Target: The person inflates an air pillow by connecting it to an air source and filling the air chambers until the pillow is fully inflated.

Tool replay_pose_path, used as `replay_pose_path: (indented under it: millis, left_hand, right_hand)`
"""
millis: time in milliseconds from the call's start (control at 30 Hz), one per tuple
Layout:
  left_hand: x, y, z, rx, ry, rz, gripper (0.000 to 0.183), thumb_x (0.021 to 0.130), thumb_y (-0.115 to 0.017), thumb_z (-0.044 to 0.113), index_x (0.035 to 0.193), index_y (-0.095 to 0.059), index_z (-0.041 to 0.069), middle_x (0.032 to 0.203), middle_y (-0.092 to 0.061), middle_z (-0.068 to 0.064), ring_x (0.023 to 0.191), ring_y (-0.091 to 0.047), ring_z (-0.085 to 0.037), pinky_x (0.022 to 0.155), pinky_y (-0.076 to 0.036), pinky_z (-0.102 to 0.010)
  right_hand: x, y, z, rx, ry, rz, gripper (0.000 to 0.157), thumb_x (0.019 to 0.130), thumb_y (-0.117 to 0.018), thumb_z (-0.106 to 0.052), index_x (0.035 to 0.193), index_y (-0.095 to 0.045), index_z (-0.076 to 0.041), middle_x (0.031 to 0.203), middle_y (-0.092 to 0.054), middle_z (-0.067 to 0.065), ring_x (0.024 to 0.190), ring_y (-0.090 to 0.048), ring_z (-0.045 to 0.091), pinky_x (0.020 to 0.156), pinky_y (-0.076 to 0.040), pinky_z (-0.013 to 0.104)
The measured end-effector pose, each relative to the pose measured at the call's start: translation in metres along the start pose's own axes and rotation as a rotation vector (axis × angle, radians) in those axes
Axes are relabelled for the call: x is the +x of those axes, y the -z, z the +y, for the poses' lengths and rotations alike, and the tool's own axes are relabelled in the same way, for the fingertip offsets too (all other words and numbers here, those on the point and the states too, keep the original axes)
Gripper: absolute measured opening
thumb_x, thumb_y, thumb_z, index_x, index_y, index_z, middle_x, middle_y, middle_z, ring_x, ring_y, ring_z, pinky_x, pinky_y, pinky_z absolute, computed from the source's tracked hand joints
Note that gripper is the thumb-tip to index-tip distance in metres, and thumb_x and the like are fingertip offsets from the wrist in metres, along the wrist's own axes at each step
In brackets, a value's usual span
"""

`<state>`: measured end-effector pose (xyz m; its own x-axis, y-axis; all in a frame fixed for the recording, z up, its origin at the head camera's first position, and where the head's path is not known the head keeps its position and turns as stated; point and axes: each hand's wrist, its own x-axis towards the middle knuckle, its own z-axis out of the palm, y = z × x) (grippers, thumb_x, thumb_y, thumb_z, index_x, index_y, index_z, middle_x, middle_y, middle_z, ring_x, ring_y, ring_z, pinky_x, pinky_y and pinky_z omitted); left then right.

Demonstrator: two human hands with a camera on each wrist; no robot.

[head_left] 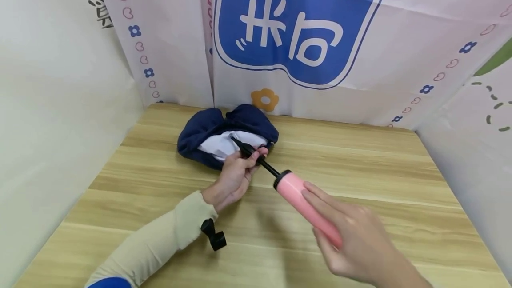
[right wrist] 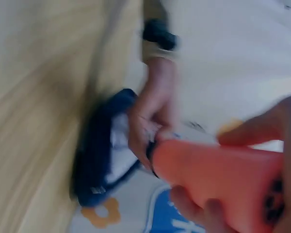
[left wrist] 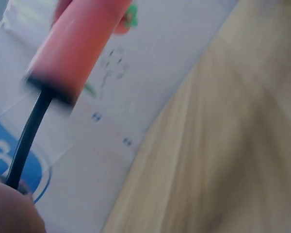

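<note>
At five o'clock, grips a pink, cylindrical hand pump [head_left: 298, 197] in the curled right hand [head_left: 356, 237]. Toward ten from there, pinches the black, tapered nozzle [head_left: 245, 148] in the left hand [head_left: 234, 179], its tip at the white inner piece [head_left: 214, 144] of a navy-blue, curved fabric cushion [head_left: 196, 130], lying on the wood-grain counter [head_left: 360, 159] below a white printed sheet [head_left: 176, 34] at twelve.

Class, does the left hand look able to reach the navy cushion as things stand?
Likely yes: though the left hand holds the pump, it is close by the navy cushion, with nothing apparent between.
</note>
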<state>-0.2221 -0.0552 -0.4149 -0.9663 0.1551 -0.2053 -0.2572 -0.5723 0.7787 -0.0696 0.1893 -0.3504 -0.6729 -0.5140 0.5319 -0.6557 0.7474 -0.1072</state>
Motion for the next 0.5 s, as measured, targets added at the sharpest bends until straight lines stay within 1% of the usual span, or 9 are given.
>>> replay_pose_path:
  millis: [33, 100, 133, 233, 300, 333, 367, 433, 500]
  left_hand:
    - [-0.002, -0.001, -0.003, -0.003, 0.005, 0.008, 0.035, 0.108, -0.049, -0.004, 0.141, -0.050, -0.014, 0.104, -0.077, -0.002, 0.106, -0.074, -0.011, 0.103, -0.056, -0.021]
    - [-0.004, -0.002, -0.008, 0.001, 0.006, 0.018, 0.038, 0.108, -0.048, -0.003, 0.144, -0.047, -0.016, 0.106, -0.076, -0.003, 0.107, -0.073, -0.011, 0.102, -0.056, -0.020]
    - [-0.004, -0.002, -0.010, 0.001, 0.007, 0.023, 0.039, 0.109, -0.048, -0.003, 0.145, -0.047, -0.016, 0.107, -0.076, -0.003, 0.106, -0.073, -0.010, 0.102, -0.056, -0.019]
    - [-0.006, 0.000, -0.010, 0.003, 0.011, 0.034, 0.039, 0.109, -0.048, -0.003, 0.145, -0.047, -0.015, 0.105, -0.077, -0.002, 0.106, -0.073, -0.008, 0.100, -0.055, -0.017]
    - [-0.006, 0.004, -0.006, 0.020, -0.010, 0.034, 0.038, 0.108, -0.049, -0.003, 0.144, -0.047, -0.016, 0.103, -0.077, -0.001, 0.107, -0.074, -0.009, 0.099, -0.056, -0.016]
    - [-0.006, 0.006, -0.004, 0.030, -0.026, 0.032, 0.038, 0.108, -0.050, -0.003, 0.143, -0.048, -0.016, 0.102, -0.078, 0.000, 0.108, -0.074, -0.010, 0.099, -0.056, -0.017]
    - [-0.005, 0.008, -0.001, 0.039, -0.045, 0.029, 0.037, 0.107, -0.051, -0.005, 0.142, -0.048, -0.016, 0.101, -0.078, -0.001, 0.109, -0.074, -0.011, 0.100, -0.056, -0.018]
    - [-0.004, 0.012, 0.006, 0.056, -0.074, 0.019, 0.036, 0.106, -0.052, -0.007, 0.141, -0.049, -0.016, 0.101, -0.078, -0.002, 0.111, -0.075, -0.015, 0.102, -0.057, -0.021]
    - [-0.003, 0.015, 0.012, 0.062, -0.080, 0.003, 0.036, 0.105, -0.052, -0.009, 0.140, -0.049, -0.016, 0.103, -0.078, -0.004, 0.111, -0.075, -0.016, 0.104, -0.057, -0.024]
  right_hand:
    - [0.006, -0.008, 0.000, 0.005, 0.012, 0.024, 0.066, 0.075, -0.077, -0.015, 0.141, -0.069, -0.015, 0.138, -0.072, 0.001, 0.065, -0.061, 0.002, 0.051, -0.039, 0.015]
    - [0.019, -0.025, 0.001, 0.014, 0.004, 0.052, 0.063, 0.072, -0.075, -0.014, 0.135, -0.073, -0.013, 0.134, -0.075, 0.002, 0.057, -0.047, -0.001, 0.049, -0.034, 0.015]
    - [0.024, -0.032, 0.002, 0.020, -0.003, 0.064, 0.062, 0.071, -0.076, -0.013, 0.133, -0.074, -0.013, 0.132, -0.076, 0.002, 0.056, -0.044, -0.001, 0.048, -0.032, 0.014]
    - [0.035, -0.053, 0.002, 0.014, -0.004, 0.081, 0.058, 0.074, -0.076, -0.016, 0.132, -0.075, -0.012, 0.131, -0.076, 0.003, 0.057, -0.057, 0.003, 0.047, -0.041, 0.019]
    - [0.038, -0.066, 0.002, 0.018, 0.026, 0.098, 0.059, 0.076, -0.077, -0.016, 0.134, -0.073, -0.009, 0.133, -0.075, 0.006, 0.066, -0.069, 0.011, 0.049, -0.049, 0.023]
    - [0.037, -0.070, 0.002, 0.024, 0.049, 0.100, 0.060, 0.077, -0.078, -0.016, 0.136, -0.071, -0.008, 0.135, -0.074, 0.008, 0.073, -0.074, 0.015, 0.051, -0.053, 0.026]
    - [0.036, -0.073, 0.004, 0.031, 0.068, 0.088, 0.061, 0.079, -0.079, -0.017, 0.139, -0.069, -0.007, 0.138, -0.072, 0.010, 0.078, -0.076, 0.018, 0.054, -0.057, 0.027]
    - [0.032, -0.070, 0.009, 0.061, 0.074, 0.043, 0.066, 0.083, -0.081, -0.018, 0.145, -0.064, -0.008, 0.145, -0.067, 0.010, 0.088, -0.079, 0.021, 0.063, -0.063, 0.030]
    - [0.025, -0.059, 0.015, 0.086, 0.056, -0.021, 0.070, 0.086, -0.081, -0.020, 0.152, -0.058, -0.012, 0.152, -0.062, 0.006, 0.104, -0.078, 0.024, 0.075, -0.066, 0.035]
